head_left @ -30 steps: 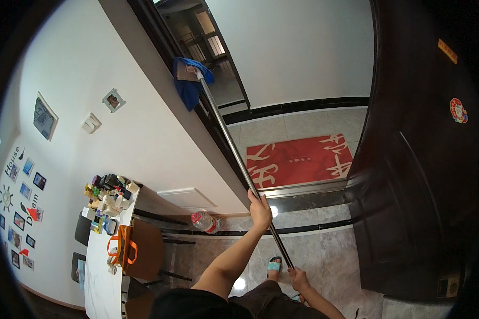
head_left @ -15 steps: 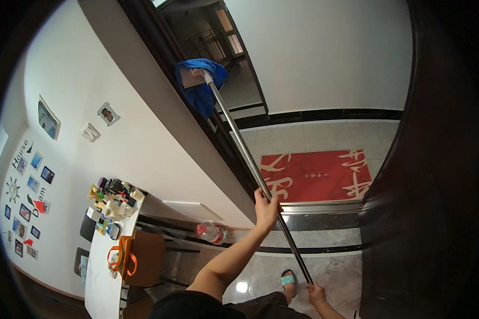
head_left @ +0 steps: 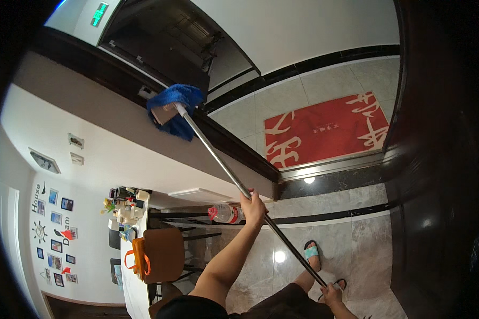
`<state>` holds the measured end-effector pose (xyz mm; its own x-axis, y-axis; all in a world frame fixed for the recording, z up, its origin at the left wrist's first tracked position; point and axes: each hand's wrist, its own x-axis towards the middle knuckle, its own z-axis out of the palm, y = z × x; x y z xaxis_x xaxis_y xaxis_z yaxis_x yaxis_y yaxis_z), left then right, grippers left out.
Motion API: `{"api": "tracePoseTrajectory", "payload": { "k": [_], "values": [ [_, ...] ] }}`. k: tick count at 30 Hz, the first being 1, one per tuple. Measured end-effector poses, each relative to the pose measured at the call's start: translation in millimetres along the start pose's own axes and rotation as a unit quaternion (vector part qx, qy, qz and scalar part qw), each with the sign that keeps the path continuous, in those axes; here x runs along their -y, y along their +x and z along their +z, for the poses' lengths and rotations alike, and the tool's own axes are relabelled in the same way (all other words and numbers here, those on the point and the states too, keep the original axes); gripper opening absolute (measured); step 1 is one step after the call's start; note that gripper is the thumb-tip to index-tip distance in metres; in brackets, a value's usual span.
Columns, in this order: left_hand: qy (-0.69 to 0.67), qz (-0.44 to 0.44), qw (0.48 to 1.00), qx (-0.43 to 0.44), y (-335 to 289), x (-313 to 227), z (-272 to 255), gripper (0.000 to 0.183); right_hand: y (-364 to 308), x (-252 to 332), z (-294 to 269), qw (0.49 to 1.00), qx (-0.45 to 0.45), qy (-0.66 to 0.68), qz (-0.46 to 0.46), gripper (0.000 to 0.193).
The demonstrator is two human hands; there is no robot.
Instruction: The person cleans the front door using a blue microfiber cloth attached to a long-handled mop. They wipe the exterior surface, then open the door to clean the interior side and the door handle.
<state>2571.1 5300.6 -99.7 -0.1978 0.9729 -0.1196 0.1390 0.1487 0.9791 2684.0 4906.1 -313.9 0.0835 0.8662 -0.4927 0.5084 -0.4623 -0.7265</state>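
Note:
A long-handled mop point(head_left: 213, 147) slants across the view, its metal pole running from upper left to lower right. Over its flat head is draped a blue cloth point(head_left: 188, 94), which rests against the dark door frame point(head_left: 234, 142) and the wall edge beside it. My left hand point(head_left: 254, 208) is wrapped round the middle of the pole. Lower down, at the pole's near end, my right hand point(head_left: 331, 294) grips it with closed fingers.
A red doormat point(head_left: 327, 130) lies beyond the threshold point(head_left: 330, 167). Left of my arm are a large plastic bottle point(head_left: 226, 213), a brown chair point(head_left: 165, 255) and a white table point(head_left: 135, 284) with an orange bag point(head_left: 138, 258) and several small items. A dark door point(head_left: 442, 186) stands at right.
The view has turned and shifted. The cloth-covered mop head has moved along the frame, away from the mirror-like panel and nearer the wall edge. Both hands keep hold of the pole.

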Motion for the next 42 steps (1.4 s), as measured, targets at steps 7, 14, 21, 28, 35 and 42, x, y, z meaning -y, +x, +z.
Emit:
{"api": "tracePoseTrajectory", "payload": {
  "k": [7,14,21,28,35,42],
  "values": [
    [0.043,-0.033,0.998,-0.011,-15,109,6,0.014,-25,-58,33,0.995,0.066,0.009,0.076,0.056],
    [0.139,-0.113,0.984,-0.010,-28,194,13,0.014,-39,-87,53,0.988,0.107,0.013,0.110,0.048],
    [0.132,-0.168,0.977,0.006,-24,293,3,0.017,-88,-158,132,0.993,0.049,-0.024,0.107,0.038],
    [0.206,-0.260,0.943,0.032,-16,364,18,0.017,-94,-145,140,0.981,0.063,0.051,0.177,0.040],
    [0.264,-0.331,0.905,0.038,-10,382,50,0.017,-85,-157,166,0.992,-0.026,0.069,0.105,0.034],
    [0.384,-0.204,0.901,-0.003,-25,344,22,0.016,-21,-110,115,0.993,0.008,0.061,0.099,0.035]
  ]
}}
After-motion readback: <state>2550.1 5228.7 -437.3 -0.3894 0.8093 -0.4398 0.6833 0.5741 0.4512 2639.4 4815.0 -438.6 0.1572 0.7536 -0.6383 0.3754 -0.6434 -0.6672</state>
